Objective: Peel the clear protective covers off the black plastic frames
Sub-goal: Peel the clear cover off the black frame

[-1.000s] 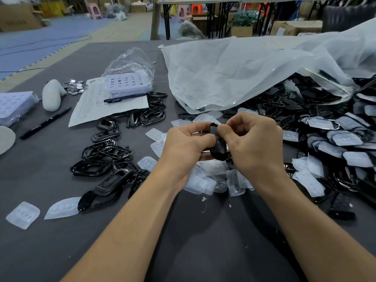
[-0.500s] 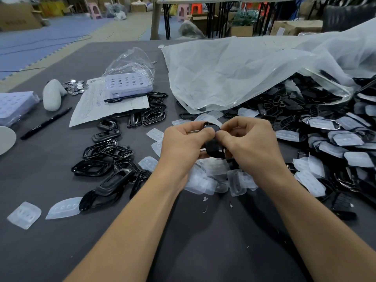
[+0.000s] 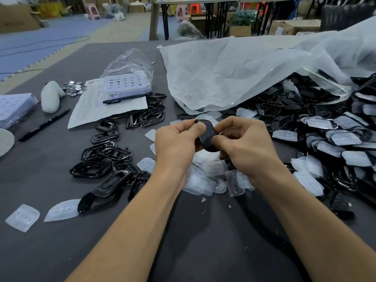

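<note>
A black plastic frame [image 3: 208,137] is held above the middle of the dark table. My left hand [image 3: 176,143] pinches its upper left end with the thumb on top. My right hand [image 3: 242,141] grips its lower right end, thumb pressed on the face. Whether a clear cover is on this frame cannot be told. Under my hands lie several peeled clear covers [image 3: 205,180]. Bare black frames [image 3: 105,157] are heaped to the left. A big pile of covered frames [image 3: 329,137] spreads on the right.
A large crumpled clear plastic bag [image 3: 244,74] covers the far right. A paper sheet [image 3: 101,106], a pale lilac tray [image 3: 127,86] in a bag, two black pens [image 3: 43,125], coins [image 3: 72,89] and a white lump [image 3: 49,97] sit at the left. Loose covers [image 3: 22,217] lie near the front left.
Both hands have turned the frame between them; its dark face now shows more fully between the thumbs. The piles on the table have not moved.
</note>
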